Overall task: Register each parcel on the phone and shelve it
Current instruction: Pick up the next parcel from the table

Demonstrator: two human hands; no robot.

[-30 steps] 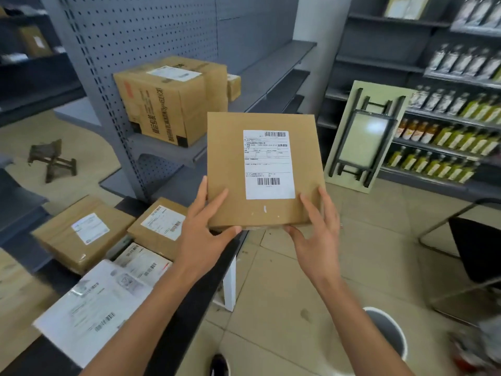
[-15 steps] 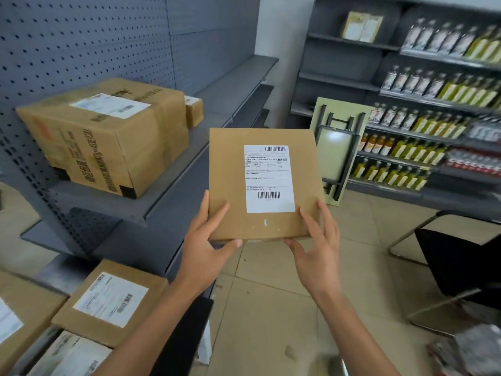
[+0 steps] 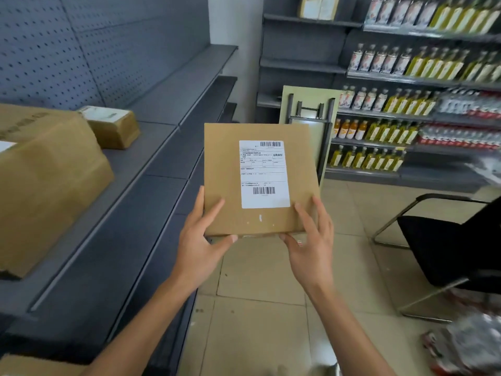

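Flat parcel held up in both hands beside the grey shelf.

The parcel [image 3: 225, 185] hangs in the air just right of the shelf [image 3: 151, 164], label [image 3: 264, 173] facing up. The left hand [image 3: 200, 240] and right hand [image 3: 311, 245] each have their grip clamped on its near corners, thumbs under the near edge. On the shelf sit a large box [image 3: 46, 185] and, behind it, a small box [image 3: 113, 127].

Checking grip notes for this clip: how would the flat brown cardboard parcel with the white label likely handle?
The flat brown cardboard parcel probably stays stiff: it juts out flat though the left hand and right hand grip only its near edge. That light hold suggests little weight. Its matte cardboard seems unlikely to slip.
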